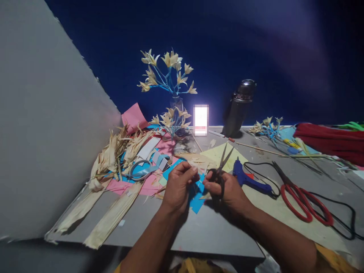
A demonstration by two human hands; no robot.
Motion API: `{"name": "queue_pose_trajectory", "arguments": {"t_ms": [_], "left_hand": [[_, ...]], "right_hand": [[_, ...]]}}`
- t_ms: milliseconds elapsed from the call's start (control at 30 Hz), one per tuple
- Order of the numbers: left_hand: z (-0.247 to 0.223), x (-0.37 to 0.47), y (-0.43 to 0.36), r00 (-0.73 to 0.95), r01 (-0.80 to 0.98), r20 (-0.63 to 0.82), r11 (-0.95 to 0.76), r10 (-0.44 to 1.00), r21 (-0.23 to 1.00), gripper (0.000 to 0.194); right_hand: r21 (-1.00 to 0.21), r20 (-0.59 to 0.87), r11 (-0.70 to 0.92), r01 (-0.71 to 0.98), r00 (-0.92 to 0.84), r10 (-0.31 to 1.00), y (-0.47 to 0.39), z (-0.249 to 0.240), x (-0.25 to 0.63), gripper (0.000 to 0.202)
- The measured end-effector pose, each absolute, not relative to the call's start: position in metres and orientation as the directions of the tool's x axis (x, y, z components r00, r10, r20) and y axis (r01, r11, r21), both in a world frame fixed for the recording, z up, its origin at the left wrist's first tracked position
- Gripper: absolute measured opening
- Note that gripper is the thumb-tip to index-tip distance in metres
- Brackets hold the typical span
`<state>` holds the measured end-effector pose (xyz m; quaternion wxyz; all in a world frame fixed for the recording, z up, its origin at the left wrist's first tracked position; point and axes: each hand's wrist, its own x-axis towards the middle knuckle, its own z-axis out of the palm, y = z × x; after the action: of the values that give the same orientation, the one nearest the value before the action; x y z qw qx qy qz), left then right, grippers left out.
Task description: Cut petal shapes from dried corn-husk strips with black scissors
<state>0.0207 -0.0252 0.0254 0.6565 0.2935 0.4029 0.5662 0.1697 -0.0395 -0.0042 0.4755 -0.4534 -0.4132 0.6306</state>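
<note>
My right hand (231, 190) grips a small pair of scissors (226, 158) by the dark handles. The blades point up and stand a little apart. Close beside it, my left hand (179, 186) is closed in a pinch, thumb against fingers; whatever it holds is too small to make out. Pieces of blue paper (198, 206) lie on the table beneath and between my two hands. Left of my hands a roll of tape (142, 169) rests among dried husks (113, 151) and paper scraps. To the right lies a blue glue gun (251, 182).
Large red-handled scissors (305, 201) and a black cord lie at the right. Behind my hands stand husk flowers (170, 64) in a glass vase, a bright light (201, 119) and a dark flask (237, 110). Two husk strips (116, 212) reach the front table edge.
</note>
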Motion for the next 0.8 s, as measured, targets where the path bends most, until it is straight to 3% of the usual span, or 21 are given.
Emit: {"name": "queue_pose_trajectory", "arguments": {"t_ms": [233, 433, 633, 800], "left_hand": [[0.016, 0.038, -0.039, 0.161, -0.575, -0.255, 0.3, 0.954, 0.761, 0.021], [0.019, 0.03, -0.042, 0.266, -0.545, -0.313, 0.41, 0.912, 0.731, 0.019], [0.016, 0.015, -0.038, 0.341, -0.363, -0.3, 0.419, 0.891, 0.832, 0.02], [0.015, 0.013, -0.04, 0.383, -0.276, -0.26, 0.378, 0.887, 0.884, 0.017]], "right_hand": [[-0.975, -0.116, -0.123, -0.183, -0.052, 0.992, -0.034, 0.007, 0.179, 0.037], [-0.943, -0.189, -0.204, -0.264, -0.081, 0.979, -0.033, 0.007, 0.184, 0.033], [-0.96, -0.199, -0.232, -0.158, -0.201, 0.959, -0.033, 0.012, 0.19, 0.03], [-0.962, -0.203, -0.222, -0.161, -0.128, 0.971, -0.029, 0.011, 0.19, 0.032]]}}
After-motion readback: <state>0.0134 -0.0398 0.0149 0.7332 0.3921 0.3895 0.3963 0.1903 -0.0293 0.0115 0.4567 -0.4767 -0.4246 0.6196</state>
